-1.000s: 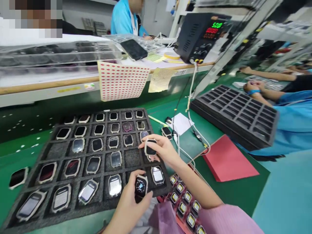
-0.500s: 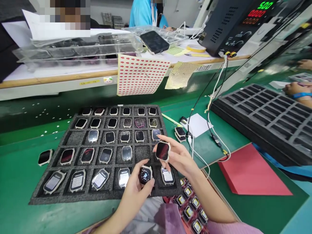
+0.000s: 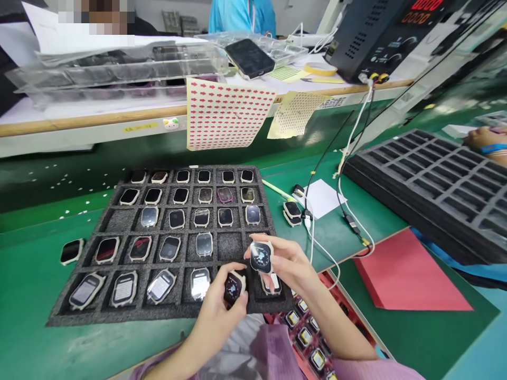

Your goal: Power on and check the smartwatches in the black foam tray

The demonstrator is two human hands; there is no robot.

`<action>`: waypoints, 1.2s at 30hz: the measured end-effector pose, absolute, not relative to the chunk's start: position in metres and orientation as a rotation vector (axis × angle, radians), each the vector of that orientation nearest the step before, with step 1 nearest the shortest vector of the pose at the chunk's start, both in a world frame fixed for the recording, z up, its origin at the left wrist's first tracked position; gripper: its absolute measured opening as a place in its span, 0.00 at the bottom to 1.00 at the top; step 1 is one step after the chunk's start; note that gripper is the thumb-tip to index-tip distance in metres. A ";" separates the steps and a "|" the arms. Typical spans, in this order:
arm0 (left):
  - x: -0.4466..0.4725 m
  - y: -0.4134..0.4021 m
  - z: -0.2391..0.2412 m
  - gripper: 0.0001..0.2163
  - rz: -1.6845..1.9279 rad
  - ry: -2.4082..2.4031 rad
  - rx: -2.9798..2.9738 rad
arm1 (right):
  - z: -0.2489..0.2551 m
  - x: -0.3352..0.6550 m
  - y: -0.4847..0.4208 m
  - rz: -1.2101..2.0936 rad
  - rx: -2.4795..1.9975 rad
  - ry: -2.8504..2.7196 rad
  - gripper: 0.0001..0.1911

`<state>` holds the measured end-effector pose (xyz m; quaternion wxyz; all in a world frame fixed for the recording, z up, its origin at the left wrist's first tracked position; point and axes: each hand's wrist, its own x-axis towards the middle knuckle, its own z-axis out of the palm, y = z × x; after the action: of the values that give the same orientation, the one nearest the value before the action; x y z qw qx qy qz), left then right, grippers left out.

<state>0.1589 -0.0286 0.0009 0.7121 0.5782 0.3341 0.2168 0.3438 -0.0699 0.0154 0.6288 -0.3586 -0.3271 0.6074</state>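
Observation:
My left hand (image 3: pixel 222 303) is closed round a smartwatch body (image 3: pixel 233 288) without a strap; its dark screen shows a lit watch face. My right hand (image 3: pixel 287 261) grips a second smartwatch (image 3: pixel 261 257) between thumb and fingers, its screen lit with a similar face. Both hands are above the lower right corner of a black foam tray (image 3: pixel 114 219). Rows of strapless smartwatches lie in its compartments, several with lit white screens in the front row. Partly hidden under my right hand is another watch (image 3: pixel 276 285). One watch (image 3: pixel 72 252) lies on the green table left of the tray.
Two stacked watches (image 3: pixel 292 212) lie beside cables (image 3: pixel 309 224) and white paper (image 3: pixel 322 198). A red folder (image 3: pixel 420 274) and black foam trays (image 3: pixel 431 184) are at right, near another person's hand (image 3: pixel 485 138). A shelf with a phone (image 3: pixel 250 58) and power supply (image 3: pixel 368 42) runs behind.
The watch in my right hand has gone from a dark screen to a lit face, and that hand has moved slightly lower. My left hand still holds its watch, now tilted a little more.

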 end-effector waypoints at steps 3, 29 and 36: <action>0.158 -0.028 0.001 0.15 0.463 0.756 1.318 | 0.017 0.343 -0.072 1.401 -0.852 -0.750 0.20; 0.155 -0.027 0.000 0.17 0.441 0.705 1.298 | 0.024 0.341 -0.076 1.375 -0.965 -0.812 0.20; 0.155 -0.027 0.002 0.15 0.437 0.741 1.302 | 0.026 0.339 -0.076 1.358 -1.004 -0.791 0.20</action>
<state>0.1552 -0.0273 0.0021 0.7107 0.5869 0.3341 0.1969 0.3390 -0.0757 0.0263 0.5957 -0.4325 -0.3406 0.5849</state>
